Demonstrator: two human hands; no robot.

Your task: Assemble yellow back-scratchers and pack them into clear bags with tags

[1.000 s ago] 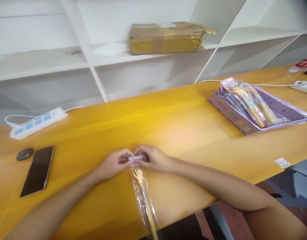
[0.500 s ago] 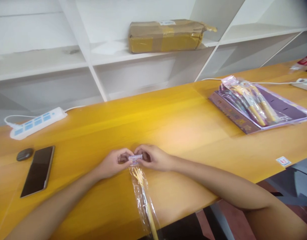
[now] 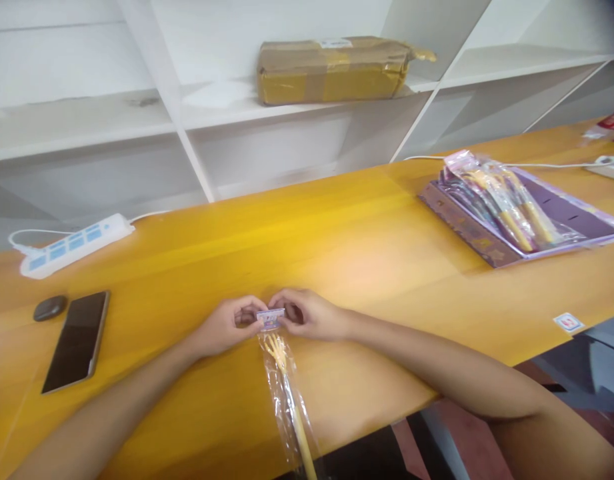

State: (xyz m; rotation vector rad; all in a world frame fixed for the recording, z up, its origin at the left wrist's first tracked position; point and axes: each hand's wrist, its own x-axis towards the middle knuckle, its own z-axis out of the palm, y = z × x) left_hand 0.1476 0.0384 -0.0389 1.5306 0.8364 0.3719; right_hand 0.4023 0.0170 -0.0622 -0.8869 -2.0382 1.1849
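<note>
A small purple printed header card (image 3: pixel 271 319) tops a clear plastic bag (image 3: pixel 275 393). My left hand (image 3: pixel 231 327) pinches the card's left end, and my right hand (image 3: pixel 311 316) pinches its right end. Inside the bag lies a back scratcher (image 3: pixel 291 400) with a pale yellow claw-like head just below the card. Its long handle runs down toward the table's front edge and out of the picture. Some fingertips are hidden behind the card.
A purple tray (image 3: pixel 467 230) with several bagged back scratchers (image 3: pixel 511 207) stands at the right. On the left lie a phone (image 3: pixel 77 343), a black earbud case (image 3: pixel 50 308) and a power strip (image 3: pixel 77 245). Behind the table, white shelving holds a taped carton (image 3: pixel 331 73).
</note>
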